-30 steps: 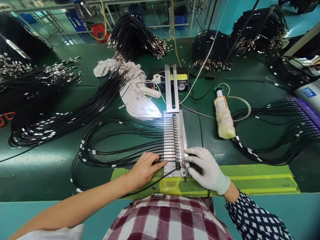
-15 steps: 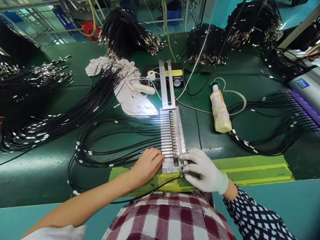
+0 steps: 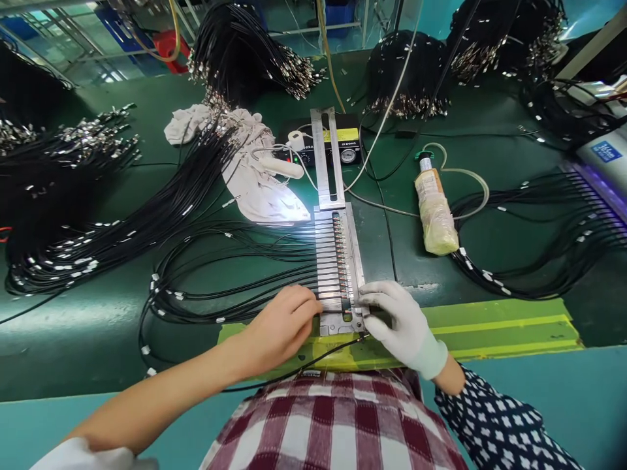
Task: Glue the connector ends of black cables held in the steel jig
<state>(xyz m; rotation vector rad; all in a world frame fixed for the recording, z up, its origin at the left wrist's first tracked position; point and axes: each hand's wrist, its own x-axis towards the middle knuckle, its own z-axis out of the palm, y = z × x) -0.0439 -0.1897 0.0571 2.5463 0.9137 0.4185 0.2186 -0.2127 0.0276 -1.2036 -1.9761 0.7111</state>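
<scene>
A slotted metal fixture (image 3: 356, 261) lies before me, with a row of black cables (image 3: 274, 269) laid across it from the left, their stripped ends along its slot. My bare left hand (image 3: 284, 326) rests at the fixture's lower left edge, thumb and fingertips pinched on a black cable. My right hand (image 3: 404, 326), in a white glove, curls its fingers at the lower right edge, near the end of that cable; what the fingertips hold is hidden. Just below them ends a loose black cable (image 3: 323, 359) that crosses in front of my body.
Behind the fixture, a slotted metal bar (image 3: 321, 163) reaches over a black control box (image 3: 349, 138). A wrapped bottle (image 3: 437, 222) with a tube lies to the right. Cable bundles (image 3: 161, 202) and a white cloth (image 3: 245, 189) cover the left side. A purple-lit machine (image 3: 605, 196) stands far right.
Both hands have shifted slightly toward the fixture's near end. A cable now lies across it lower than the lowest row did before. The whole view has also moved a little.
</scene>
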